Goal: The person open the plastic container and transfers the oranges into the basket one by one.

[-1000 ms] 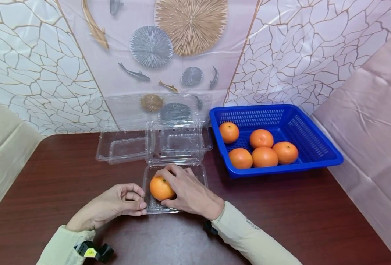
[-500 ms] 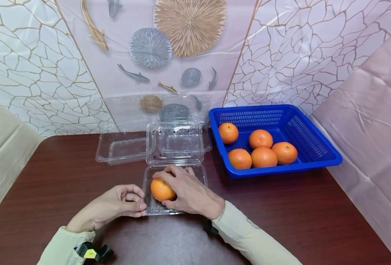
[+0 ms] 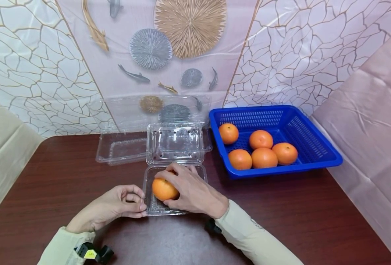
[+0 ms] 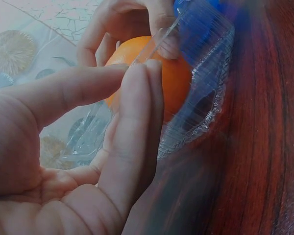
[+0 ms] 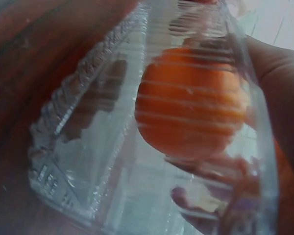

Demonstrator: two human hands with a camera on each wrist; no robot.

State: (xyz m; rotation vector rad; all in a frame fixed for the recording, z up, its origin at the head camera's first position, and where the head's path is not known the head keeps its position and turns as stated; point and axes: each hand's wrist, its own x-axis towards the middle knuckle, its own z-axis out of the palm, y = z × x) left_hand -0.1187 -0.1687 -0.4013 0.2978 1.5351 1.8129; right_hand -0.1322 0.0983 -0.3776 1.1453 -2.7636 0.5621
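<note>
An orange point(image 3: 164, 189) sits inside the base of a clear plastic clamshell box point(image 3: 155, 209), whose lid point(image 3: 175, 141) stands opened toward the back. My right hand point(image 3: 195, 191) grips the orange from above and the right, fingers over its far side and thumb at its near side. With thumb and fingertips my left hand point(image 3: 119, 202) pinches the box's rim at the left front corner; the left wrist view shows the rim between them. Through the ribbed clear wall, the right wrist view shows the orange point(image 5: 188, 105). Its right side is hidden behind the hand in the head view.
To the right stands a blue plastic basket point(image 3: 317, 162) with several oranges point(image 3: 265, 158) in it. Behind the box, other clear clamshell boxes point(image 3: 122, 147) lean by the patterned backdrop point(image 3: 192, 36). Everything rests on a dark reddish wooden table point(image 3: 66, 173).
My right hand has shifted the orange slightly to the right within the box. The left hand keeps its pinch on the rim, nearly still.
</note>
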